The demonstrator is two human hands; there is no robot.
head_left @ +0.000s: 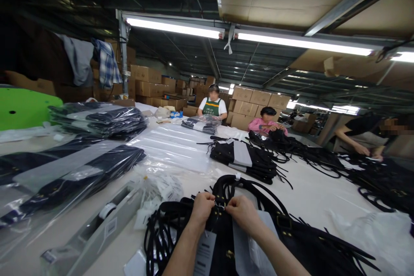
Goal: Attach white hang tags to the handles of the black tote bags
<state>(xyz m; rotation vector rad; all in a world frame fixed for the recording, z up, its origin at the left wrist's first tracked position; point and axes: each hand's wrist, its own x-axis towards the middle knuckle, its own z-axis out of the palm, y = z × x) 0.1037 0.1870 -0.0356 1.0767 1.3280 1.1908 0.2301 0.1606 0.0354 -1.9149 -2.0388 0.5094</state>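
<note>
While both hands meet at the centre of the bench, I hold a small metal ring fitting (220,204) on the black bag (291,241) lying directly below me. My left hand (202,208) pinches in from the left and my right hand (243,212) from the right, fingertips closed tight on the same fitting, so neither hand is nearer; it sits squarely between them, just above the bag's top edge. The bag's body stretches away to my right and toward me, while its looped black straps (239,185) arc out beyond my knuckles, away from me. A white hang tag (205,253) dangles under my left wrist, touching the bag.

To my left lies a grey tray (93,233) with a roll of tape in it, beside a scatter of small clear packets (161,189). Farther left, bagged black goods in clear plastic sleeves (74,177) lie in stacks. Mid-table, a heap of black-and-white bags (246,159) rests well apart from my hands. Across the white table (317,194), a person in a green apron (212,107) and a person in pink (267,124) work on similar goods, and a third leans in from the right edge (365,136). Cardboard cartons (255,99) are stacked behind them under strip lights.
</note>
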